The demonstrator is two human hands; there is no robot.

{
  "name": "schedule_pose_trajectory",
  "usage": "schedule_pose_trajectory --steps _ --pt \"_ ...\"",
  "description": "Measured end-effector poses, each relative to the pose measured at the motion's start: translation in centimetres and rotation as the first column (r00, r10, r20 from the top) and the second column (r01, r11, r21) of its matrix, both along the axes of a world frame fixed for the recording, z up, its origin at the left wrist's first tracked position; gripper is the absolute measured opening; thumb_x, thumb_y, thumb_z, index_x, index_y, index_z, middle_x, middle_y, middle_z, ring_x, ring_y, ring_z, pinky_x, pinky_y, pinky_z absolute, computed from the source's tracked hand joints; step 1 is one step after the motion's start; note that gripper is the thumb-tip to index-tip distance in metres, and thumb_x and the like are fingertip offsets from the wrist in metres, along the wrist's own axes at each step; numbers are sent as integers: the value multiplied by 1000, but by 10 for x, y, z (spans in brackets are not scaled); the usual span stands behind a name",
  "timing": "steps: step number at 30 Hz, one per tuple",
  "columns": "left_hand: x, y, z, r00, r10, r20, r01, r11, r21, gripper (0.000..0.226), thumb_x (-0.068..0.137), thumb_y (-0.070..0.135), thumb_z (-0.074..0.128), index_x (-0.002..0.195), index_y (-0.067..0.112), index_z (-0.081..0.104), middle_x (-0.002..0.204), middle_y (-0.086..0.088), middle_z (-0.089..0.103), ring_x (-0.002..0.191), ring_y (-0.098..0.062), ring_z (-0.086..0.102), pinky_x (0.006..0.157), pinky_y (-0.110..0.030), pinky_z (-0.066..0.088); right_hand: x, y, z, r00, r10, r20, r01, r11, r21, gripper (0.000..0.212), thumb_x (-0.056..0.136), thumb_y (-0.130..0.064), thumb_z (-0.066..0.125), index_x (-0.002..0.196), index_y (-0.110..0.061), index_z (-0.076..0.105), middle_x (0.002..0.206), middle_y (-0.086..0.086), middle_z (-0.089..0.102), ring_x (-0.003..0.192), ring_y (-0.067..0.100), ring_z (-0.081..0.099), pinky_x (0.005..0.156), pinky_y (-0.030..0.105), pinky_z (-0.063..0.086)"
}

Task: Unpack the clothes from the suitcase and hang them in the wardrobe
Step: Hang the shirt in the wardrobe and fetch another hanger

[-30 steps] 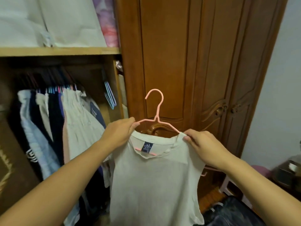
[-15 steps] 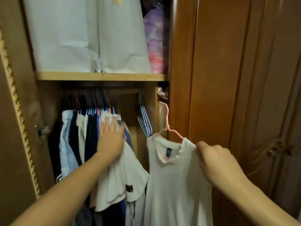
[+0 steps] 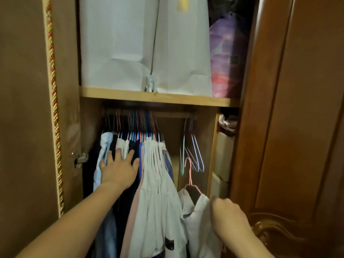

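Head view shows my left hand (image 3: pixel 119 170) flat against hung clothes (image 3: pixel 149 164), right hand (image 3: pixel 229 218) gripping the white shirt (image 3: pixel 200 226); next, I judge, lift its pink hanger (image 3: pixel 189 175) onto the rail (image 3: pixel 167 114).

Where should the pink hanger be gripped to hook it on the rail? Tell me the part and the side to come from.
Probably the pink hanger by its straight neck, just under the hook, pinched from the right. The hook stands upright and bare above the white shirt, the right hand already holds the shirt's shoulder there, and hung clothes crowd the left.
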State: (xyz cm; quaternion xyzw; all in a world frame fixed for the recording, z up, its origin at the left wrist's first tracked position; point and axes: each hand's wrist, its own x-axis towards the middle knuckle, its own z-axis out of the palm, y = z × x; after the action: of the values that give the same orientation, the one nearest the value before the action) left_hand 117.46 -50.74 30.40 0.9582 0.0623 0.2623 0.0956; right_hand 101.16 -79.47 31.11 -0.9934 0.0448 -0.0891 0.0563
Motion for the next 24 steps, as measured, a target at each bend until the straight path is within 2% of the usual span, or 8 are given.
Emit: schedule_pose_trajectory --steps 3,6,9,12,17,20,24 --pt "3 -8 0 1000 21 3 -21 1000 -21 57 102 55 26 156 37 28 163 -9 22 150 -39 14 118 -59 14 -3 2 -12 998 -20 54 17 998 53 28 101 -10 42 126 -19 50 117 4 62 109 24 63 74 27 42" --pt "0 -12 3 1000 23 -1 -23 1000 -11 54 102 50 31 153 34 35 159 -10 28 147 -40 20 115 -60 19 -15 -2 -21 997 -36 61 34 999 39 26 101 -11 42 125 -21 46 115 4 64 106 25 64 80 31 50" --pt "-2 -13 9 999 36 -3 -36 999 10 52 101 49 33 150 31 40 154 -10 36 143 -39 28 112 -57 27 -33 -5 -22 999 -49 22 48 998 45 22 100 -12 35 118 -23 43 116 3 64 109 28 63 85 35 50" --pt "-2 -11 9 999 37 -23 -37 999 22 55 101 49 32 152 31 38 154 -9 37 143 -38 29 112 -57 29 -53 -6 -12 996 -89 21 86 991 106 12 102 -21 29 108 -28 37 118 0 64 114 28 62 88 35 47" --pt "-4 -15 12 997 45 -68 -43 999 18 56 100 49 30 152 30 37 155 -10 36 142 -38 30 111 -57 31 -62 6 -3 998 27 54 -27 1000 8 11 100 -15 37 104 -25 34 110 1 66 105 30 65 72 35 41" --pt "-3 -12 15 996 34 -86 -33 999 21 58 100 50 29 154 30 35 157 -9 35 142 -38 31 111 -55 32 -62 16 -4 996 80 34 -79 996 -32 12 100 -13 38 106 -23 34 111 3 65 105 31 64 70 35 37" --pt "-4 -6 19 994 7 -109 -6 1000 7 58 100 50 31 154 29 37 155 -11 37 140 -38 34 111 -53 36 -34 14 8 968 73 239 -53 994 -91 18 100 -10 42 115 -17 47 109 5 66 100 30 66 71 34 45"
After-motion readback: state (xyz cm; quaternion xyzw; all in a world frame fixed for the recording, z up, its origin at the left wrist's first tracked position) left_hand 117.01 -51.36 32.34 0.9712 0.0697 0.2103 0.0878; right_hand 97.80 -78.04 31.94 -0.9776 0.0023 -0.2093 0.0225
